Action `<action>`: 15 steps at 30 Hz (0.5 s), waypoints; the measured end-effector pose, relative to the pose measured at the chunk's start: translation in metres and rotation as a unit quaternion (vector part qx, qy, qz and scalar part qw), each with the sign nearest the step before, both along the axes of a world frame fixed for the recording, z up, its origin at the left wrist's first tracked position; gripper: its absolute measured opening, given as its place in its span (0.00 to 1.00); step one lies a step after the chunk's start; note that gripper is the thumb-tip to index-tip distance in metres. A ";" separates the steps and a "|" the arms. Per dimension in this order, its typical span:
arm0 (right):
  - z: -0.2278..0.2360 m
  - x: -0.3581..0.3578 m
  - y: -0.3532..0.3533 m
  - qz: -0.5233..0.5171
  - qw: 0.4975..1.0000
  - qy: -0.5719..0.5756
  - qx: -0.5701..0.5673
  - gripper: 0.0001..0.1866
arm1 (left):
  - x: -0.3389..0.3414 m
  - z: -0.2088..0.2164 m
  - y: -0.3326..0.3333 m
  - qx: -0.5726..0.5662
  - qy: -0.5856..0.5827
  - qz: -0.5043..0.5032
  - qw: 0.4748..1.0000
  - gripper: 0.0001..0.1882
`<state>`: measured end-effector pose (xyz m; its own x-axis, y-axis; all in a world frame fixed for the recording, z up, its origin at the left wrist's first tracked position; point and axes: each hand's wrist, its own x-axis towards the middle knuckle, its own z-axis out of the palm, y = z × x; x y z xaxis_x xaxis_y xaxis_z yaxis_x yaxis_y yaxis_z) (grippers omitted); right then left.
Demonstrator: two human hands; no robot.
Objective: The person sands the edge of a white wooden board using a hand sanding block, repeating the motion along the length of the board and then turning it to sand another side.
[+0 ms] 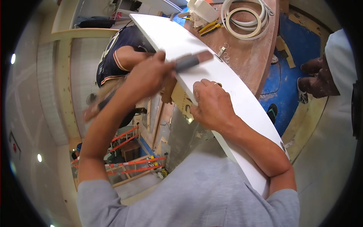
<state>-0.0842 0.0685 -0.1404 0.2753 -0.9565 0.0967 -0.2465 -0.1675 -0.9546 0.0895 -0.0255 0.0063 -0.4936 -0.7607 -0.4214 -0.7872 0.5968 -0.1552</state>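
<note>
A long white panel, curved along its right edge, runs slantwise from far left to near right. My right hand lies on the panel's left edge, fingers bent over the face and thumb at the rim. Above that edge, my left hand is closed around a bar-like tool with a dark grey part and a brownish end. Motion blurs both, and I cannot tell the tool's kind. Another blurred brown and dark piece shows past my left forearm; whether it belongs to the tool is unclear.
A co-worker in a dark shirt crouches beyond the panel. A brown table bears rolls of edging strip, pliers and a white container. Another person's feet are at right. Orange-railed framing stands lower left.
</note>
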 end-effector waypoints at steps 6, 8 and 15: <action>-0.002 0.005 -0.002 0.006 1.000 0.008 -0.009 0.11 | 0.011 -0.010 -0.050 -0.012 -0.031 0.053 0.998 0.16; -0.004 0.000 -0.002 0.002 1.000 0.017 -0.003 0.11 | -0.020 0.016 -0.006 0.025 -0.025 0.030 0.999 0.16; 0.001 0.004 0.001 0.005 1.000 0.025 -0.002 0.09 | 0.002 -0.001 -0.006 -0.001 0.006 0.024 1.000 0.14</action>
